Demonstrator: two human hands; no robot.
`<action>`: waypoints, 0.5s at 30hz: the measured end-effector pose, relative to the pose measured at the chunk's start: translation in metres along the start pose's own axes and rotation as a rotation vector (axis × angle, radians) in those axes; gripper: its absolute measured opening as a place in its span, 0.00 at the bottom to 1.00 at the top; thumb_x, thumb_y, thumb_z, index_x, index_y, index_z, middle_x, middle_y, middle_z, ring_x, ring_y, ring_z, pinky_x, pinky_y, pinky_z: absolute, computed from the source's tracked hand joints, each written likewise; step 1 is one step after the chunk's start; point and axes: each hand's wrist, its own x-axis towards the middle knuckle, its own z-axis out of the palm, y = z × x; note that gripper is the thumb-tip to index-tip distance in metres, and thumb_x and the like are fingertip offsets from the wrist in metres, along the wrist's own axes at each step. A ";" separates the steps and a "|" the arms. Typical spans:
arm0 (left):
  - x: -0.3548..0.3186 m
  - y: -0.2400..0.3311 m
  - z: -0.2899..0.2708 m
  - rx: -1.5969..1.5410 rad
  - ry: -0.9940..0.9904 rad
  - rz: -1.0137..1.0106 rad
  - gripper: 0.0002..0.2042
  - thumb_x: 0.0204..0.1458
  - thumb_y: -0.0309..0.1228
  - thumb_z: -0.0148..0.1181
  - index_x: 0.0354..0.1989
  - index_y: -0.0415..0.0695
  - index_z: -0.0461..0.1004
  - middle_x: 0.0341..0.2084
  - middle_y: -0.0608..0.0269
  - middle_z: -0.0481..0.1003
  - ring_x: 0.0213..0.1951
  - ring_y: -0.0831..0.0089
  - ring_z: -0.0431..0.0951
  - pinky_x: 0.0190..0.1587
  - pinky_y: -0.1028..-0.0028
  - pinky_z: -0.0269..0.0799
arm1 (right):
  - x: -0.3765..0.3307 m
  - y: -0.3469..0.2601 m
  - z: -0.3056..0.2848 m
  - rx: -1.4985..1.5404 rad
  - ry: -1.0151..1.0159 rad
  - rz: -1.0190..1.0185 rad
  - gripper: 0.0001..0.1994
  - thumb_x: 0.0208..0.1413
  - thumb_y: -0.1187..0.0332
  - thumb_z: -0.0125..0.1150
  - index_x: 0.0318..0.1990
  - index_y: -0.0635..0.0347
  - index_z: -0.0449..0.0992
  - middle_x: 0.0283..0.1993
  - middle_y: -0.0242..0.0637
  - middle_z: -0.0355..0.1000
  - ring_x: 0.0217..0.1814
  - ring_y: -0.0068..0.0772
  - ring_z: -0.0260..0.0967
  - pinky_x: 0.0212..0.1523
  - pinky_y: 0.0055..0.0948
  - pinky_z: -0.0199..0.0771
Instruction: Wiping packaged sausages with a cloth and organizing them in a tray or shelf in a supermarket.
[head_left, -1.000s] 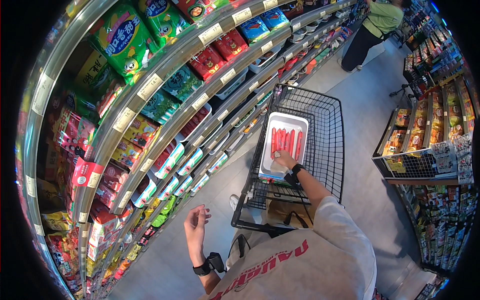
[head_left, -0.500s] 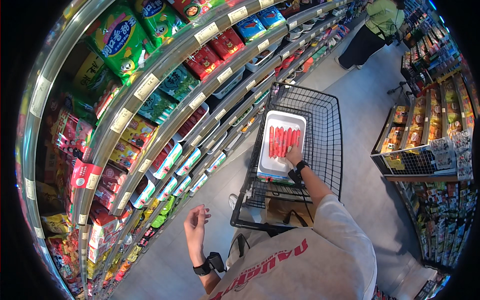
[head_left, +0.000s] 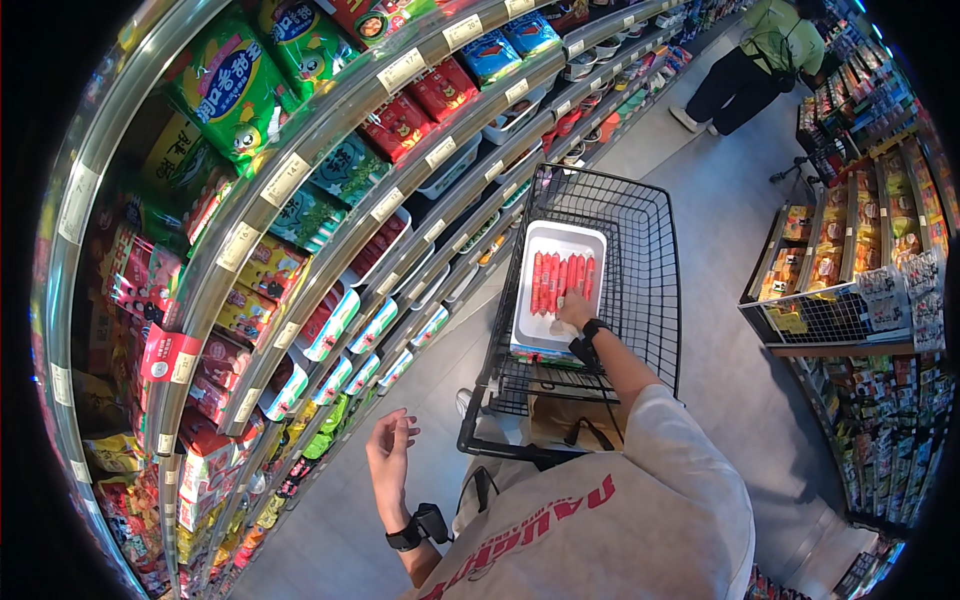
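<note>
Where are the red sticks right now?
In the head view, just right of the middle: the red sticks lie in the white tray, inside the black cart, with the person's right hand at their lower ends.

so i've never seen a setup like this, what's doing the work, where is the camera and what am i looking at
There's no robot here, just a person using two bare hands. The pictures come from a wide fisheye camera on the person's head, looking down, so straight edges like the store shelves look bent. Each wrist wears a black band. Inside the black wire cart sits a white tray with a row of red wrapped sticks. The right hand is over the tray at the sticks' lower ends; whether it grips one is too small to tell. The left hand is open beside the cart, holding nothing.
</note>
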 end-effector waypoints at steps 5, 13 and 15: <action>0.000 0.001 0.004 0.009 -0.025 0.005 0.16 0.63 0.38 0.56 0.52 0.38 0.74 0.39 0.59 0.80 0.38 0.73 0.79 0.41 0.74 0.72 | 0.010 0.005 0.008 -0.058 -0.069 -0.084 0.21 0.49 0.66 0.61 0.51 0.65 0.73 0.58 0.58 0.68 0.58 0.55 0.70 0.57 0.46 0.72; -0.003 -0.002 0.004 0.023 -0.016 0.014 0.16 0.64 0.38 0.56 0.52 0.38 0.74 0.39 0.58 0.80 0.39 0.72 0.79 0.42 0.73 0.72 | -0.007 0.010 -0.012 0.181 0.232 -0.068 0.18 0.48 0.68 0.61 0.48 0.63 0.77 0.51 0.56 0.73 0.53 0.58 0.72 0.54 0.48 0.73; -0.004 -0.005 0.005 0.031 -0.031 0.018 0.16 0.64 0.38 0.56 0.52 0.38 0.74 0.39 0.58 0.80 0.39 0.72 0.80 0.42 0.73 0.72 | -0.006 0.017 -0.008 0.194 0.058 0.057 0.19 0.47 0.69 0.61 0.49 0.62 0.77 0.54 0.57 0.72 0.53 0.58 0.72 0.54 0.48 0.73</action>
